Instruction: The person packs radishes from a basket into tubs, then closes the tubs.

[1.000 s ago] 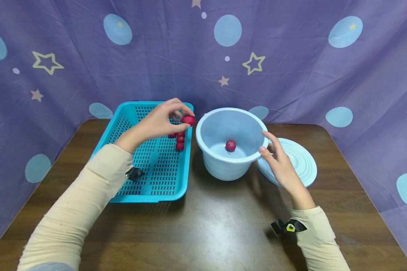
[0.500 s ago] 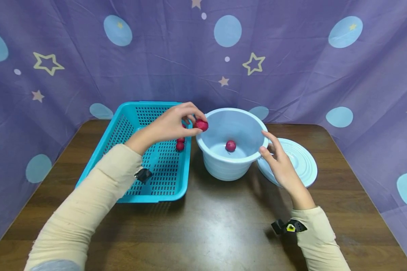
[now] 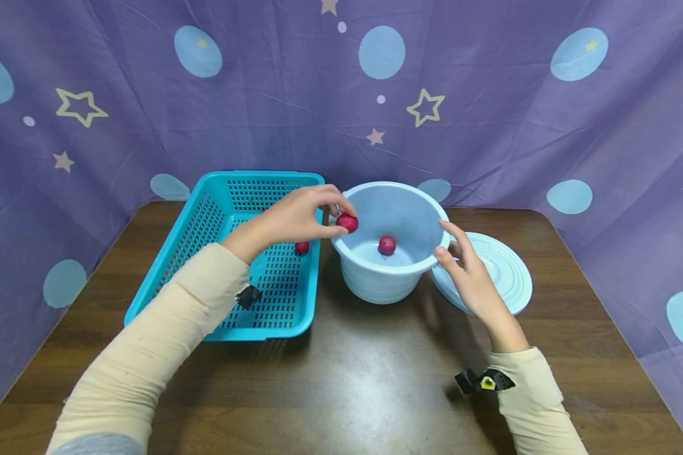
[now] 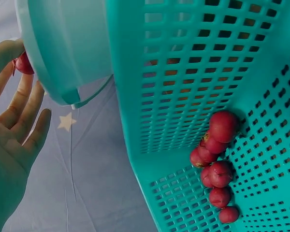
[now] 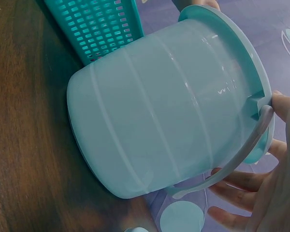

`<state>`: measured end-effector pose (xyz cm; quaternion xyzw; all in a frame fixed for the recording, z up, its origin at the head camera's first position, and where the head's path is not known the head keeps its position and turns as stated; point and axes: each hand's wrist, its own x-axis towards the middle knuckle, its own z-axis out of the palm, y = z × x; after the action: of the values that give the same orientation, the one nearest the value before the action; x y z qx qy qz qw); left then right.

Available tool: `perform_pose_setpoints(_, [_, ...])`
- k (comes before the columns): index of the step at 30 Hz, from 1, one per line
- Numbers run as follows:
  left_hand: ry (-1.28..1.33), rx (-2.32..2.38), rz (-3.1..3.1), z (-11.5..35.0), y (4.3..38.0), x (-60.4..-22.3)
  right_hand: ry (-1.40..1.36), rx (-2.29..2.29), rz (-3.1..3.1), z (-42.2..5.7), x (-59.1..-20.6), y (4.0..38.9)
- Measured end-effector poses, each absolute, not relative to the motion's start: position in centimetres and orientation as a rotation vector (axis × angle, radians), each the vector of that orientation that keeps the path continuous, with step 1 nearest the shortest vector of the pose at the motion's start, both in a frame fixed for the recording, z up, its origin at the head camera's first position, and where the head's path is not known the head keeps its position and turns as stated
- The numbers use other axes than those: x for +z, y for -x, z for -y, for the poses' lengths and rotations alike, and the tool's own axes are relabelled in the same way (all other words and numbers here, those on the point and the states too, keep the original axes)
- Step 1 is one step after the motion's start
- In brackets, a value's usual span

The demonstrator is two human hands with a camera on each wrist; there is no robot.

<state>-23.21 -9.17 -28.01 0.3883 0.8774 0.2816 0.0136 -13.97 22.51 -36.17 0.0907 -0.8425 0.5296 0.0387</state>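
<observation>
My left hand [image 3: 296,218] pinches a red radish [image 3: 348,222] between thumb and fingertips, right at the left rim of the light blue bucket [image 3: 375,284]. In the left wrist view the same radish [image 4: 24,64] shows beside the bucket's lip, its thin root hanging. One more radish [image 3: 387,245] lies on the bucket's floor. My right hand [image 3: 475,278] grips the bucket's right rim with thumb and fingers; in the right wrist view the handle [image 5: 232,164] hangs down close to those fingers. Several radishes [image 4: 219,174] rest along one side of the turquoise basket [image 3: 314,291].
The basket stands left of the bucket on the brown wooden table [image 3: 364,379]. A round light blue lid [image 3: 509,272] lies behind my right hand. A purple curtain [image 3: 296,95] with stars and dots hangs behind the table. Both wrists wear small black cameras.
My left hand has carried the radish rightward, from over the basket's right edge to the bucket's left rim. The right hand and bucket have stayed in place.
</observation>
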Motion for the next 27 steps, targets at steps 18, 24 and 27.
perform_pose_setpoints(18, [-1.165, 0.838, -2.771, 8.94, 23.27, -28.23, -0.279, 1.619, 2.575, -22.56, -36.33, 13.96])
perform_pose_setpoints(24, [-1.147, 0.896, -2.747, 9.42, 23.42, -28.06, -0.282, 1.612, 2.579, -22.52, -36.32, 14.01])
perform_pose_setpoints(27, [-1.125, 0.930, -2.746, 9.81, 23.52, -27.95, -0.282, 1.609, 2.583, -22.58, -36.33, 14.07])
